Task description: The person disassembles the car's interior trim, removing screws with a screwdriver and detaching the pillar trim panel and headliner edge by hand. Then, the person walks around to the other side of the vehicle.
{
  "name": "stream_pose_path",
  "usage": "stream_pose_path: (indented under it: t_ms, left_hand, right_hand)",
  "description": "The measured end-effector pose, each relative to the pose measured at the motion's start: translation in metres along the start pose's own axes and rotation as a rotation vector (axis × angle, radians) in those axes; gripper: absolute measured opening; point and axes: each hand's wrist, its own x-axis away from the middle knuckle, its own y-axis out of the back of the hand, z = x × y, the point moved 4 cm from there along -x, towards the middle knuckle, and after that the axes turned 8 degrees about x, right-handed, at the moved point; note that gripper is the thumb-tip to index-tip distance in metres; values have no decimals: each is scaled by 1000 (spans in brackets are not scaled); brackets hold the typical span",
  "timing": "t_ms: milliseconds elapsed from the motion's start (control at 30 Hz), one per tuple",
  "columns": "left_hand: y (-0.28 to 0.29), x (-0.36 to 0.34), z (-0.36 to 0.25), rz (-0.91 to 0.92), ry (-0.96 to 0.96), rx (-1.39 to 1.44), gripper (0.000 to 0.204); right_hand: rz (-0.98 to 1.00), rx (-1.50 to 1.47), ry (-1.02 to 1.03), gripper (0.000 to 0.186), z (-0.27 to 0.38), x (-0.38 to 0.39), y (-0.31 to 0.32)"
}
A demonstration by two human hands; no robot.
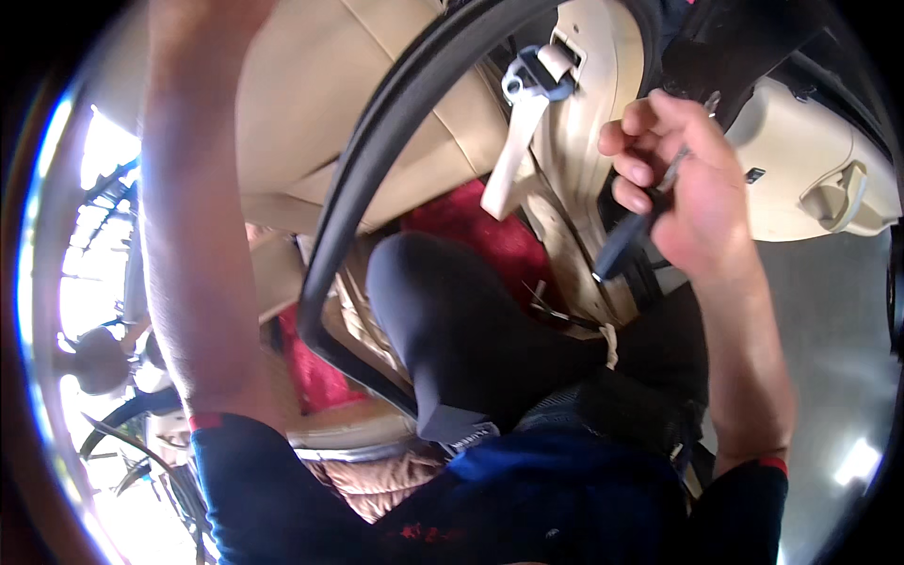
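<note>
My left forearm rises along the left to my left hand (209,17) at the top edge, where its fingers are out of frame. On the right, my right hand (683,184) has its fingers curled around a tool (621,240) with a dark handle and metal shaft, pointing up. A long black rubber strip (386,108) arches across the middle, between my two arms. Just left of my right hand, a cream seat belt (511,160) hangs from a metal fitting (541,71) on the cream pillar (598,122).
A beige seat (301,113) fills the back. Red floor mats (476,226) lie around my bent leg (428,311). Thin wires (565,311) lie by the sill. An open cream door panel (796,146) stands right, above grey floor (829,339). Brown quilted fabric (363,485) lies below.
</note>
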Motion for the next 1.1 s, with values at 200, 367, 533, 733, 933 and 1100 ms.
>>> stream_pose_path:
  t_ms: [200, 367, 533, 733, 933, 1100]
  left_hand:
    - [-97, 204, 53, 271, 816, 597, 40]
    - [-116, 212, 31, 218, 779, 678, 35]
    - [-100, 207, 56, 311, 547, 112, 37]
    - [-117, 213, 68, 435, 583, 268, 39]
    - [-115, 204, 103, 425, 605, 399, 27]
    - [-125, 231, 125, 457, 705, 432, 27]
  right_hand:
    - [-197, -216, -52, 32, -61, -72, -47]
    - [-58, -113, 151, 21, -67, -129, -67]
    - [221, 223, -24, 30, -92, -131, -53]
    - [212, 337, -214, 36, -95, -127, -43]
    - [465, 723, -384, 35, -77, -120, -34]
    - [174, 937, -628, 37, -65, -98, -5]
